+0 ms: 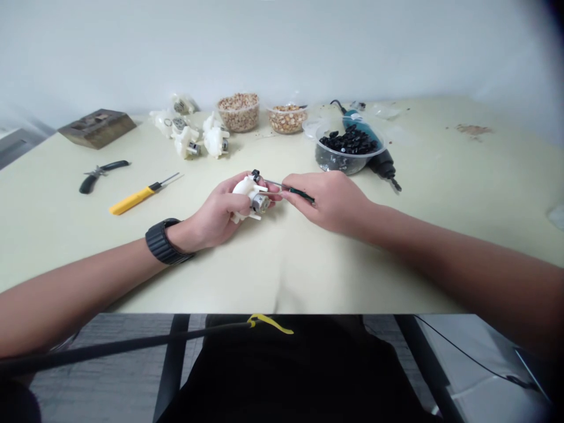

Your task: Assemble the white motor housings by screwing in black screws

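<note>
My left hand (220,211) is closed around a white plastic housing (245,189), the thumb pressed on its near side. A small silver motor (261,203) sits in the housing and faces right. At the top of the housing is a small black part (255,175). My right hand (328,197) pinches what look like tweezers (302,194), dark at the back end. Two thin metal prongs reach left from the fingers to the housing, above the motor. Whether their tips touch anything cannot be made out. Fingertips of both hands nearly meet there.
Several similar white housings (215,138) stand behind. Clear tubs hold brown pieces (238,113), orange pieces (287,119) and black pieces (348,144). A teal power driver (382,160) lies right. Left are a yellow screwdriver (132,201), black cutters (99,173) and a block (97,128).
</note>
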Demonstrator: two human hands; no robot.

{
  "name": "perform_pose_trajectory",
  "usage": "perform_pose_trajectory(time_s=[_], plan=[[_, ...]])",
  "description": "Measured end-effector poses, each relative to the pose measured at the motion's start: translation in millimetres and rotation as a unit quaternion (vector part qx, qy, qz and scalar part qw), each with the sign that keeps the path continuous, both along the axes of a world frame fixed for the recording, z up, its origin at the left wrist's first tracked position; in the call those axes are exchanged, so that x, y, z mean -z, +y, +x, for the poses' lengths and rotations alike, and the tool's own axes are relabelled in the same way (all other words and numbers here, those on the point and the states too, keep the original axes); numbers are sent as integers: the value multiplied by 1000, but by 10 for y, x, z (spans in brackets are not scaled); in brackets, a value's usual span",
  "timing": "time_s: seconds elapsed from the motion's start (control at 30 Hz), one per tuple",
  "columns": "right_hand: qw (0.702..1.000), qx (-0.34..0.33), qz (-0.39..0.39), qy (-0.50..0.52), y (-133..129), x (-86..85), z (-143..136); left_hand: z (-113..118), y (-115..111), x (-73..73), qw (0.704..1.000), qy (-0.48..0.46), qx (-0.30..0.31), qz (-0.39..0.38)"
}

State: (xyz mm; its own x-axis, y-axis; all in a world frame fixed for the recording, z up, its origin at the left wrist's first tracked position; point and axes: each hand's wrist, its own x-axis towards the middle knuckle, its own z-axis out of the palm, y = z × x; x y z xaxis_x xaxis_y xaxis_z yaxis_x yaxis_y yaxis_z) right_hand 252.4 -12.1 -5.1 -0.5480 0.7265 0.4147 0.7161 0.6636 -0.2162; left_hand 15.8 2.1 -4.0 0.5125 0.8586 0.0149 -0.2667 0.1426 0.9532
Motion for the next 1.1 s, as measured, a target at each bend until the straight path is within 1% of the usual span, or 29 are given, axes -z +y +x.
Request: perform_pose_trajectory(time_s=[0.17,0.4,0.57,0.77,0.93,1.1], plan=[[999,1,41,1,3,36,4,2,-30,-19,999,29,10,15],[997,21,67,-21,10,55,11,-9,-29,-17,999,26,29,12],[996,22,87,-28,-33,31,-11,0,-25,-15,999,21,34,13],[997,27,69,-18,-91,-32,-31,10,-15,-8,1000,1,18,-18],[997,40,64,-17,-57,-25,-15,9,-24,-16,999,-24,18,-34],[1000,11,27,2,-26,5,15,-2,-33,-24,999,-26,22,-32]])
